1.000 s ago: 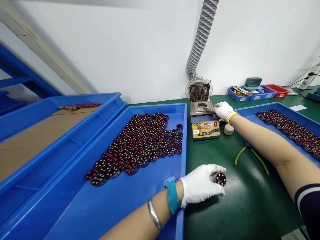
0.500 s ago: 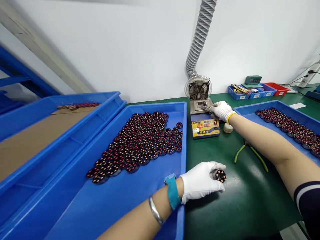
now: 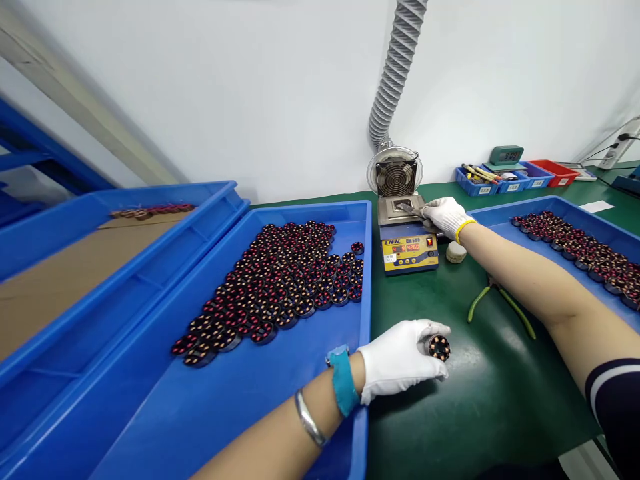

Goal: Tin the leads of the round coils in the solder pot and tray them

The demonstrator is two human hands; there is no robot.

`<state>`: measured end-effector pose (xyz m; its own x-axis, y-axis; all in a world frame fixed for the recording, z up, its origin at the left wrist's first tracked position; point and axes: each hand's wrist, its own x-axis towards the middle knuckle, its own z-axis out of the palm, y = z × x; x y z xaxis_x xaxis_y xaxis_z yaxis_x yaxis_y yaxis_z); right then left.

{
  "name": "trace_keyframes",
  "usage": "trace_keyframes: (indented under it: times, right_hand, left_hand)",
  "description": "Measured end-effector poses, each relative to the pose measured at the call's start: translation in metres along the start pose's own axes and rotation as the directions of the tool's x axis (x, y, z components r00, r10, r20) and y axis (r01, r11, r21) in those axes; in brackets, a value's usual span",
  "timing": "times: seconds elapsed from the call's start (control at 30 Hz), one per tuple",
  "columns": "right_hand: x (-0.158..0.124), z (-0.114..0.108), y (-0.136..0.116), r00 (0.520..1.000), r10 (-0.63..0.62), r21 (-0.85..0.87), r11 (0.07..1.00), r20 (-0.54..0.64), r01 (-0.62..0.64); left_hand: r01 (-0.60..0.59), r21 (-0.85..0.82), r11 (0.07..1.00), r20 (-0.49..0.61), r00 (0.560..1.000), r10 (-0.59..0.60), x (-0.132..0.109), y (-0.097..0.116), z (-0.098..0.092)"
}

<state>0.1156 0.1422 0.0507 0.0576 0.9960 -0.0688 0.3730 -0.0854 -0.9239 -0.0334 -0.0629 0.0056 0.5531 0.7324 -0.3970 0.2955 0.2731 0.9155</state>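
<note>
My left hand point(image 3: 403, 362), in a white glove, is curled around a small round motor stator point(image 3: 439, 348) just above the green table. Copper-coloured segments ring the stator's dark face, which points toward me. My right hand point(image 3: 444, 217), in a knit glove with a yellow cuff, grips a thin flat metal scraper point(image 3: 409, 209). The scraper's blade reaches over the metal top of a solder pot point(image 3: 410, 253) with a yellow display panel. Its handle is mostly hidden by the fingers. Beside my left wrist, a blue tray point(image 3: 367, 280) holds many similar round parts point(image 3: 285, 280).
Green-handled pliers point(image 3: 493, 283) lie below my right forearm, near a round pale pad point(image 3: 455, 253). Behind the pot stand a fan point(image 3: 397, 177) and a ribbed hose point(image 3: 400, 63). Another blue tray point(image 3: 560, 200) is at right, small bins point(image 3: 511, 185) at the back, a cardboard-lined tray point(image 3: 200, 193) at left.
The scraper's blade has tilted slightly and lies a little differently over the pot's top. My left hand still holds the stator in much the same place. The view has shifted slightly.
</note>
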Motion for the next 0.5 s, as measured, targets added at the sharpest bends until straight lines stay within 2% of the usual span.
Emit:
trace_keyframes:
  times: [0.17,0.3,0.5]
  right_hand:
    - [-0.005,0.004,-0.012,1.000,-0.003,-0.019,1.000,0.020,0.004]
    - [-0.005,0.005,-0.008,0.998,-0.030,-0.040,0.999,0.056,0.033]
    - [-0.010,-0.012,0.001,0.988,-0.134,-0.123,0.982,0.071,0.142]
  left_hand:
    - [0.029,-0.032,0.999,0.007,1.000,-0.029,0.000,0.001,0.000]
    - [0.037,-0.013,0.999,0.001,0.999,-0.037,0.000,0.005,-0.003]
    - [0.076,0.080,0.994,-0.021,0.997,-0.074,-0.003,0.017,-0.005]
